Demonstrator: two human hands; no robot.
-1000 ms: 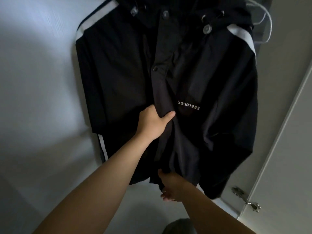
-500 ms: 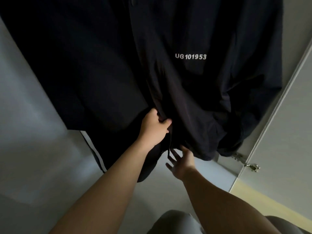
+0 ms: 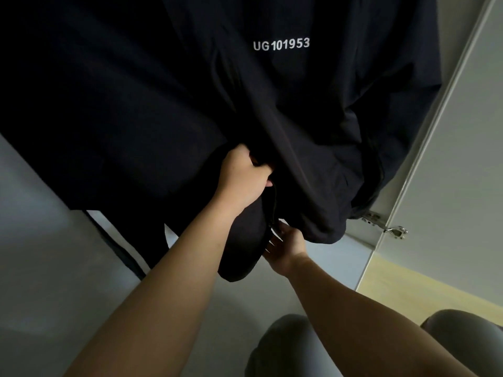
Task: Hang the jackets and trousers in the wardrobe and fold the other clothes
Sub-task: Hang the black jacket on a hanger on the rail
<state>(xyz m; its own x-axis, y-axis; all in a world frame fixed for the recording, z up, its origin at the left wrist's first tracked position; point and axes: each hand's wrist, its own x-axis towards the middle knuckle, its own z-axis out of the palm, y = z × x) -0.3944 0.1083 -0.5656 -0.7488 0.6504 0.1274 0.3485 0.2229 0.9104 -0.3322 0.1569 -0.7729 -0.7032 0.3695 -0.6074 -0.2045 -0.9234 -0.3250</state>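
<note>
Item: black jacket (image 3: 299, 104), hanging in the wardrobe, front panel lettered "UG101953" (image 3: 281, 44), hem loose and bunched. Far left of both grips, and lower than the left one, a second dark garment with a white side stripe (image 3: 136, 235) hangs behind. Left grip (image 3: 245, 175): fingers curled tight round a fold of the jacket's front edge, gathering it; the bulk of the cloth lies above and to either side. Zip (image 3: 273, 205): runs straight down from the left grip to the right one, long axis near vertical, lower end at the hem. Right grip (image 3: 285, 244): below and slightly right of the left grip, palm turned up under the hem, fingertips reaching the zip's lower end; partly hidden by cloth, so whether they pinch it cannot be told. Judgement: the front is being closed, and the right grip is the nearer to the zip foot, which lies directly above it. Right of both grips: a metal hinge (image 3: 386, 227), then the pale wardrobe door (image 3: 449, 186).
</note>
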